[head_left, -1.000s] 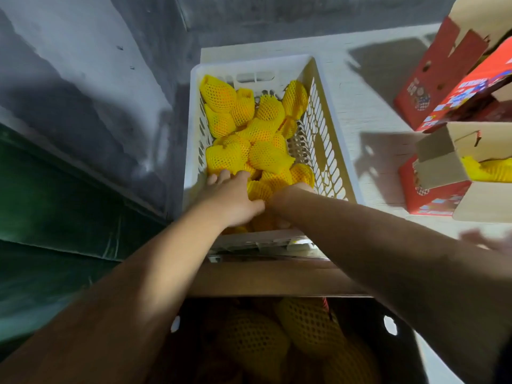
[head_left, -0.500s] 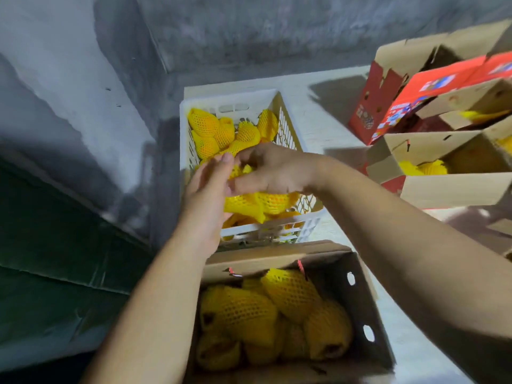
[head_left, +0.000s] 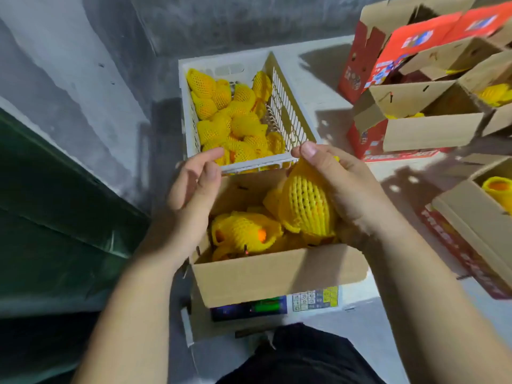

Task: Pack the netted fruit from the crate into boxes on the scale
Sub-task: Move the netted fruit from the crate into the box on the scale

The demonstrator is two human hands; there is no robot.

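Above the open box (head_left: pixel 277 270) on the scale (head_left: pixel 277 304), the right hand (head_left: pixel 340 187) curls around a netted fruit (head_left: pixel 307 206), thumb on top; the left hand (head_left: pixel 194 184) hovers alongside, fingers relaxed, holding nothing, before the crate (head_left: pixel 279 106).

This is a fruit packing room, plain and utilitarian. Just past the left hand (head_left: pixel 191 187) stands a white slatted crate (head_left: pixel 285 106) heaped with fruit in yellow foam nets, set against a bare grey wall (head_left: pixel 91 87) with a dark green band low down. Under both hands an open carton (head_left: pixel 277 270) half full of netted fruit sits on an electronic scale (head_left: pixel 277 306) with a keypad and display. Beyond and beside the right hand (head_left: pixel 343 187), more cartons (head_left: pixel 432 128), red-printed outside, stand open on a pale floor, some showing yellow nets inside.
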